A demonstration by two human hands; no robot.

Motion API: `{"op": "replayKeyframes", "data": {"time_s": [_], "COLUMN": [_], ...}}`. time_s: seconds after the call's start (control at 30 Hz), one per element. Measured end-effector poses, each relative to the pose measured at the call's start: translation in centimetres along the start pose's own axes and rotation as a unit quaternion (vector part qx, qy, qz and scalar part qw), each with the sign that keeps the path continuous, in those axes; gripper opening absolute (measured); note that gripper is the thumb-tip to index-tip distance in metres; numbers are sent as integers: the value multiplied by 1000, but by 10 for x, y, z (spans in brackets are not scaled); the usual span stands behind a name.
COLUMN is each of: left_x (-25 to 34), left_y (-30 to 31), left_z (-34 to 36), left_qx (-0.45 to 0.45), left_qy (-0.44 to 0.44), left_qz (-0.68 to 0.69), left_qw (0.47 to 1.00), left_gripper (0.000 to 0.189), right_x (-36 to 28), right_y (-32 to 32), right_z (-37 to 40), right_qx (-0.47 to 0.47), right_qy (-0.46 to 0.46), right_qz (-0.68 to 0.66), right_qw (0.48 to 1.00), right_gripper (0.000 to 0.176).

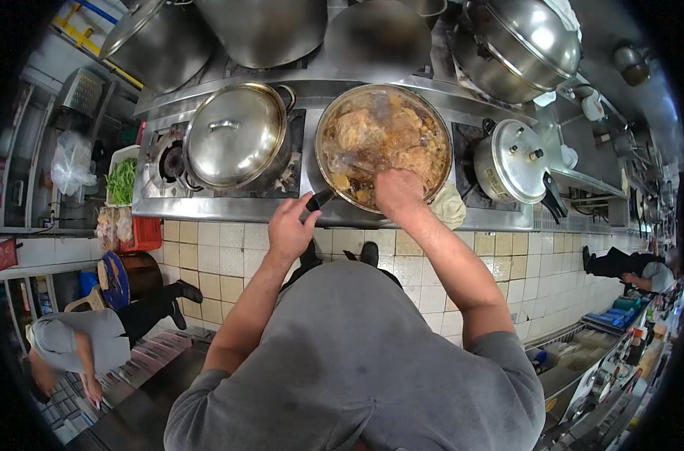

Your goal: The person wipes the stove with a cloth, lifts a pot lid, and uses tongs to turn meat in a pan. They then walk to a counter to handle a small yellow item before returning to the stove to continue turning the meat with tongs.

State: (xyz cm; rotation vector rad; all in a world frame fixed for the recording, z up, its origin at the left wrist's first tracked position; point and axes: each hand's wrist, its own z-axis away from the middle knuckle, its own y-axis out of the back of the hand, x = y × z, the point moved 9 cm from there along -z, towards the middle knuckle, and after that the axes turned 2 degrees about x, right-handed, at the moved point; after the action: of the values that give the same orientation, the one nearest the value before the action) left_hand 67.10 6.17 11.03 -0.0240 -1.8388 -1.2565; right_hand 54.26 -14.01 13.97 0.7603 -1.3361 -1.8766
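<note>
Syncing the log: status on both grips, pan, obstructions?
Left grip on black handle. Right grip over food in pan, hold unclear. Cloth beside pan.

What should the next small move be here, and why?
Probably raise the right hand slightly: it reaches over the near rim of the pan, fingertips hidden at the food, so whether they grip anything is unclear. The left hand is at the black handle.

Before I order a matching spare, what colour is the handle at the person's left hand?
The handle is black; it shows best in the head view.
</note>
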Motion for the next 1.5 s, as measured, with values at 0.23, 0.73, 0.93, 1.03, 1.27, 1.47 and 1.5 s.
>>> {"op": "replayKeyframes", "data": {"time_s": [0.23,0.73,0.93,1.03,1.27,1.47,1.5], "left_x": [0,2,6,5,8,3,5], "left_y": [0,-3,-1,-2,-1,-5,-3], "left_z": [1,-3,-2,-3,-3,-4,-4], "left_qx": [27,26,47,38,34,9,22], "left_qy": [-30,-27,-61,-70,-52,-16,-36], "left_qz": [-16,-31,-42,-43,-40,-27,-30], "left_qw": [999,999,996,996,997,999,999], "left_gripper": [46,47,47,47,46,46,46], "right_x": [25,108,131,135,146,143,139], "right_y": [-8,-54,-61,-56,-55,-34,-32], "right_z": [15,88,101,103,101,96,90], "right_qx": [70,194,182,163,160,222,222], "right_qy": [-11,-182,-232,-242,-274,-239,-228], "right_qz": [-57,-217,-250,-237,-217,-255,-260], "right_qw": [996,939,922,926,923,910,912], "right_gripper": [23,30,28,25,22,23,23]}}
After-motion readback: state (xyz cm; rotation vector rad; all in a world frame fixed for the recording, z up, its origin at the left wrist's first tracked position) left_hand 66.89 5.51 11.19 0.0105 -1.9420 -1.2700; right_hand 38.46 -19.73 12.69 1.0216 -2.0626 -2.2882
